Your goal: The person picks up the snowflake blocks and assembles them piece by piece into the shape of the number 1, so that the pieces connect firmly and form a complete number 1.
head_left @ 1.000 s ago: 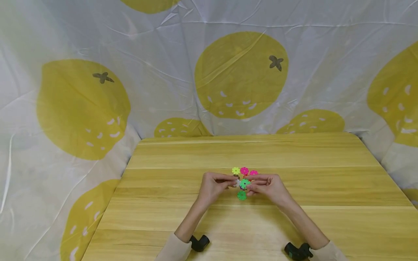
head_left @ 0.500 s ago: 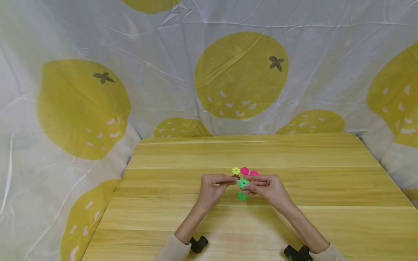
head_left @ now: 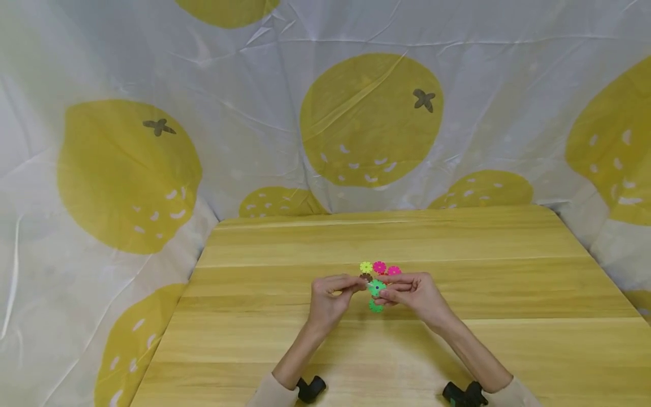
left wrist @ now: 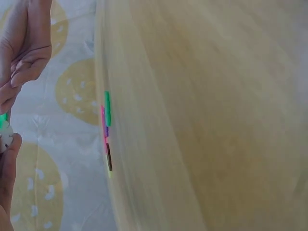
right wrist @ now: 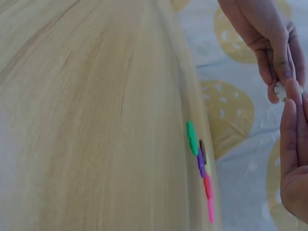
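Head view from over the person's shoulders: both hands meet above the wooden table [head_left: 285, 316], each pinching something small. The left hand [head_left: 328, 298] has a white disc [left wrist: 6, 138] between thumb and fingers; the right hand [head_left: 424, 297] grips a notched green disc [head_left: 375, 292] the same way. White and green sit edge to edge — whether they interlock, I can't tell. Just beyond the fingers lie a yellow disc [head_left: 366, 267], two pink discs [head_left: 379, 268] and a brown disc [head_left: 366, 277]; nearer the person is a second green disc [head_left: 376, 306]. Behind hangs fruit-printed cloth [head_left: 244, 85].
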The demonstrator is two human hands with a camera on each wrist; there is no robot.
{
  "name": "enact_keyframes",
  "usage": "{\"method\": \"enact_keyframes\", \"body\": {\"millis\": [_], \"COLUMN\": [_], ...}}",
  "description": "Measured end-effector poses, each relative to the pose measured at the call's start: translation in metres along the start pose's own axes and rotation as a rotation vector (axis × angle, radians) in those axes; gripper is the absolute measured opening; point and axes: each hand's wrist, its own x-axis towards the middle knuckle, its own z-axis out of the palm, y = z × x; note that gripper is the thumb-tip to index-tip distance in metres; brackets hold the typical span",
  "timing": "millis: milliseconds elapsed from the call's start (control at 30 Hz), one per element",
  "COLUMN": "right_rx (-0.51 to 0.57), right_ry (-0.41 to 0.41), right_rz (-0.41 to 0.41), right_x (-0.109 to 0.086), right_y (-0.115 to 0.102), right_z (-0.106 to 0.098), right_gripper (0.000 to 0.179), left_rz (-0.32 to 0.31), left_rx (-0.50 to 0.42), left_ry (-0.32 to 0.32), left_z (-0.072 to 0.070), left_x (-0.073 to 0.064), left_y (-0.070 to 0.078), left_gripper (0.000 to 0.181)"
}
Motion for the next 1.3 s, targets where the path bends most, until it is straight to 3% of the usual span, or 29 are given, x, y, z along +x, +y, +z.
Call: {"method": "enact_keyframes", "body": {"millis": [167,433,533,633,800,867,967,1100,1300], "right_rx": [-0.024,-0.011,-0.049,-0.087,-0.064,-0.046,-0.030,-0.043,-0.218], "right_ry": [-0.009,-0.008,0.003,0.025,0.053,0.037,0.005,-0.003,-0.001], "right_rz": [-0.007,-0.046,-0.069,-0.070,-0.049,-0.047,-0.030,0.014,0.044], "right_x": [0.001,0.001,0.002,0.002,0.002,0.003,0.004,0.006,0.005], "right_y": [0.001,-0.007,-0.009,-0.008,-0.004,-0.002,0.002,0.004,0.010], "right_z": [0.000,-0.009,-0.012,-0.014,-0.012,-0.010,-0.008,-0.009,-0.016], "right_gripper": [0.044,0.044,0.042,0.041,0.040,0.041,0.044,0.044,0.040], "left_rz": [-0.050,-0.045,-0.085,-0.179,-0.435,-0.487,-0.504,-0.508,-0.519], "left_rx": [-0.018,0.004,0.006,-0.012,-0.126,-0.132,-0.095,-0.028,0.050], "left_ry": [0.000,-0.009,-0.010,-0.052,-0.195,-0.240,-0.266,-0.254,-0.247], "left_z": [0.000,0.002,0.002,0.001,0.001,0.002,0.003,0.000,-0.010], "left_x": [-0.002,0.004,0.007,0.008,0.008,0.009,0.009,0.008,0.006], "left_y": [-0.001,0.000,0.004,0.007,0.010,0.010,0.008,0.005,-0.002], "left_gripper": [0.008,0.008,0.008,0.014,0.039,0.043,0.041,0.033,0.029]}}
